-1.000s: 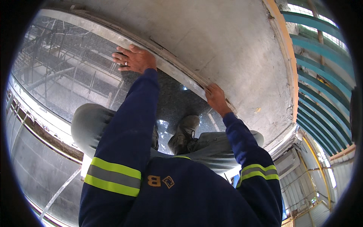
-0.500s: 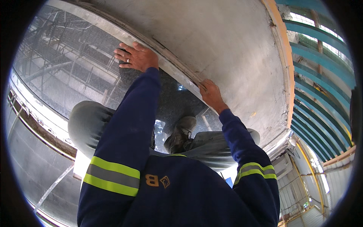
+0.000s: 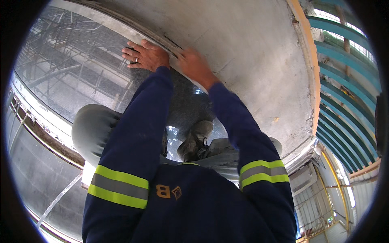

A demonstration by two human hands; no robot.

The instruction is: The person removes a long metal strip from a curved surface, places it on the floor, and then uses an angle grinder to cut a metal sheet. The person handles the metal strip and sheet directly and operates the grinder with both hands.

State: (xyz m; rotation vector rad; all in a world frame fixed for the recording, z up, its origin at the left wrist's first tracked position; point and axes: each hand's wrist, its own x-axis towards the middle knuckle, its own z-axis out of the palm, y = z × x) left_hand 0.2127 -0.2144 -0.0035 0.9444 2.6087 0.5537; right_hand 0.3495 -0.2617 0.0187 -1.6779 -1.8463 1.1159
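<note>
Edge strip: we find the long, pale grey, straight strip (image 3: 107,23) running diagonally between the dark, glossy, reflective panel (image 3: 97,60) and the broad, rough, grey concrete slab (image 3: 251,60).
Right hand: we note the bare right hand (image 3: 193,64) at the strip's slab-side edge, fingers seemingly curled; blur prevents us from telling whether they grip anything.
Left hand: we record the bare, ringed left hand (image 3: 148,56) palm down, fingers spread over the panel, its thumb side by the strip, just beside the right hand; it grips nothing visible.
Step in hand: we judge this to be work along the strip's edge, the left hand serving as a brace.
Next move: in our judgement it calls for steady right-hand contact along that edge, with the left fingers clear of its path.
Surroundings: we observe a worn, grey, laced shoe (image 3: 198,137) on the panel, and teal, parallel slats (image 3: 344,50) beyond the slab.
</note>
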